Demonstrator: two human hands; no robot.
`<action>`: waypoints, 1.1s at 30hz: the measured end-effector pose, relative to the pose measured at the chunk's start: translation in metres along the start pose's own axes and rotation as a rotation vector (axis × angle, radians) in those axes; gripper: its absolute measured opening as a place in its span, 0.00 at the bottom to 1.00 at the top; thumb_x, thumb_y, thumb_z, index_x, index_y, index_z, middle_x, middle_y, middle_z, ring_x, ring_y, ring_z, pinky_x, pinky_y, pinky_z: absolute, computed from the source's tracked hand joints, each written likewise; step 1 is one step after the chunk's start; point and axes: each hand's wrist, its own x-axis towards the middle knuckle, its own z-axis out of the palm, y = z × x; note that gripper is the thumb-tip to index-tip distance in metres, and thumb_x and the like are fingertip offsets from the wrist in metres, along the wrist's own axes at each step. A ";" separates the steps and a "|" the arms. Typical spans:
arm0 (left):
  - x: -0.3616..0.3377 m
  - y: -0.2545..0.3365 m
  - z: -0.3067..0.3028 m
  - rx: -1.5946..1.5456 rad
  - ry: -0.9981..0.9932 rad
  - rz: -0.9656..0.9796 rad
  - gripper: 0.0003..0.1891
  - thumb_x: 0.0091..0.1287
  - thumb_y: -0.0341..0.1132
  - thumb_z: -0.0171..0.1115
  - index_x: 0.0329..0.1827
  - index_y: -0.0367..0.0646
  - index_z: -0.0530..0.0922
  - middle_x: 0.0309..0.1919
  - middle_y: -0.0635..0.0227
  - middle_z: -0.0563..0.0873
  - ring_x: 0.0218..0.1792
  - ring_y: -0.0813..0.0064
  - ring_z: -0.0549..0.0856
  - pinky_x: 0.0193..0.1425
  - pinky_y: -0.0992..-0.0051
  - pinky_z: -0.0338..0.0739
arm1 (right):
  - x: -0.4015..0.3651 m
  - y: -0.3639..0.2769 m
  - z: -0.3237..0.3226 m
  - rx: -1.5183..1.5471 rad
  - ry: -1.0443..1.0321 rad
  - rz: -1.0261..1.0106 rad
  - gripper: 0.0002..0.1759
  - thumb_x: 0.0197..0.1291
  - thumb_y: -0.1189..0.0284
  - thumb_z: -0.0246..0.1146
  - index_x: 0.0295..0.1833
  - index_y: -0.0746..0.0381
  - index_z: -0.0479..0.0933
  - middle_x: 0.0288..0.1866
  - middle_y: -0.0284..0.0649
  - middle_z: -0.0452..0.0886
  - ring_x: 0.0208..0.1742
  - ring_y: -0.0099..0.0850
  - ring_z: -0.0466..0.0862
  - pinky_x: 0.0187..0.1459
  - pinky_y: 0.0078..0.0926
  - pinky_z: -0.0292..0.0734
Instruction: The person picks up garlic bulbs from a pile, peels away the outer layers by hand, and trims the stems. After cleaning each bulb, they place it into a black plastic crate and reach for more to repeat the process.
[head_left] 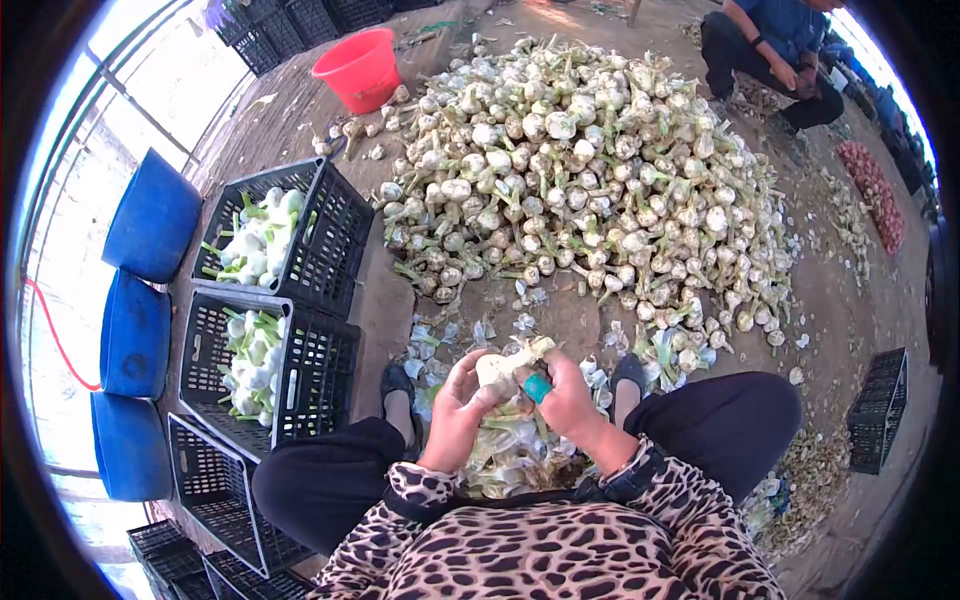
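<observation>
Low centre of frame: left hand (pixel 458 398) curled closed around a garlic bulb (pixel 497 368), fingers wrapped over its side. Right hand (pixel 572 395) is clenched on a teal-handled tool (pixel 538 387) just beside the bulb, both hands held over a heap of peelings (pixel 510 450) between the knees. Big garlic pile (pixel 590 170) covers the ground at upper centre; black crates (pixel 335 240) of trimmed bulbs stand at left, a red bucket (pixel 360 68) top left, another person (pixel 775 50) crouched top right.
</observation>
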 end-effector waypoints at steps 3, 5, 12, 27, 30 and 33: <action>0.001 0.003 -0.001 -0.256 -0.038 -0.166 0.21 0.73 0.41 0.47 0.63 0.40 0.63 0.51 0.63 0.78 0.45 0.72 0.81 0.45 0.78 0.76 | 0.005 0.003 -0.004 -0.190 0.020 -0.310 0.14 0.62 0.74 0.60 0.52 0.66 0.72 0.37 0.41 0.80 0.35 0.26 0.79 0.38 0.25 0.75; 0.002 0.007 -0.001 -0.361 -0.062 -0.273 0.25 0.75 0.51 0.38 0.61 0.40 0.66 0.51 0.60 0.78 0.40 0.70 0.83 0.40 0.77 0.77 | 0.004 -0.002 -0.005 -0.147 -0.014 -0.260 0.14 0.61 0.74 0.61 0.52 0.65 0.73 0.38 0.42 0.81 0.37 0.29 0.79 0.42 0.26 0.74; 0.003 0.002 0.006 -0.223 0.024 -0.210 0.22 0.71 0.43 0.52 0.63 0.41 0.67 0.47 0.68 0.80 0.35 0.79 0.81 0.38 0.81 0.75 | 0.003 -0.002 -0.009 -0.276 -0.007 -0.252 0.12 0.57 0.78 0.62 0.47 0.65 0.75 0.39 0.39 0.81 0.39 0.28 0.79 0.43 0.24 0.73; 0.000 0.006 -0.010 -0.572 -0.205 -0.237 0.32 0.54 0.30 0.66 0.63 0.41 0.65 0.56 0.60 0.75 0.50 0.65 0.80 0.48 0.71 0.78 | 0.021 0.018 -0.031 0.992 0.444 0.294 0.10 0.60 0.81 0.58 0.48 0.61 0.73 0.43 0.34 0.80 0.42 0.26 0.80 0.42 0.28 0.79; -0.005 0.008 -0.011 -0.546 -0.178 -0.232 0.29 0.54 0.31 0.65 0.60 0.41 0.66 0.54 0.61 0.77 0.52 0.66 0.79 0.54 0.68 0.76 | 0.037 0.031 -0.064 0.101 0.433 0.228 0.11 0.59 0.80 0.58 0.48 0.64 0.72 0.46 0.38 0.80 0.44 0.28 0.81 0.41 0.29 0.80; 0.001 0.007 -0.016 -0.571 -0.085 -0.207 0.25 0.57 0.34 0.60 0.58 0.43 0.66 0.52 0.63 0.77 0.54 0.68 0.78 0.60 0.65 0.72 | 0.008 0.009 -0.029 -0.875 0.040 -0.161 0.16 0.56 0.80 0.59 0.51 0.66 0.73 0.42 0.48 0.81 0.42 0.44 0.82 0.43 0.33 0.78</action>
